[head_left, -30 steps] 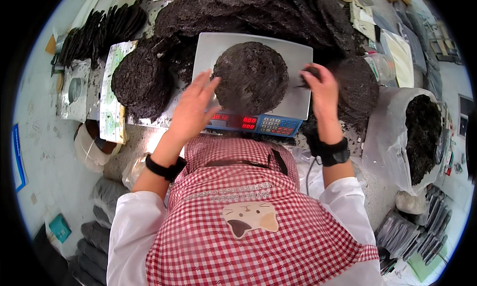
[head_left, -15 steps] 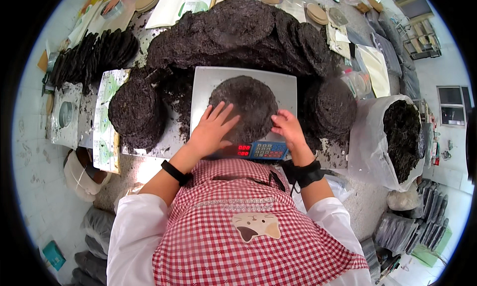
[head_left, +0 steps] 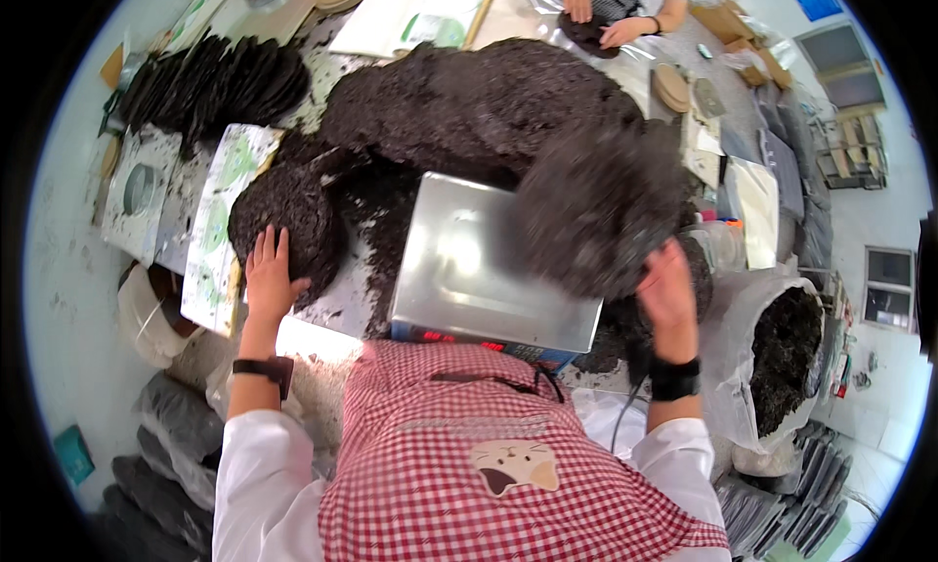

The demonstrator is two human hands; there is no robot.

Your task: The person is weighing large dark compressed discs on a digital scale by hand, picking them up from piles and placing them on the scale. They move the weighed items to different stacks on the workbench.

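Note:
My right hand (head_left: pixel 664 283) grips the lower right edge of a round, dark, fibrous disc (head_left: pixel 596 205), blurred by motion and lifted over the right part of the scale, partly hiding a dark stack behind it. My left hand (head_left: pixel 269 269) lies with fingers spread on a stack of similar dark discs (head_left: pixel 291 215) at left. The steel scale pan (head_left: pixel 469 259) between my hands carries nothing, with its red display at the front edge. A long heap of dark discs (head_left: pixel 420 103) lies behind the scale.
Another person's hands (head_left: pixel 616 34) work on a dark disc at the far side. Upright dark slabs (head_left: pixel 210 88) stand at back left, beside a patterned board (head_left: pixel 210 249) and a metal ring (head_left: pixel 139 191). An open plastic sack of dark material (head_left: pixel 782 347) stands right.
The disc has come off the scale, lifted to the right in my right hand. My left hand has moved from it leftward onto the left stack.

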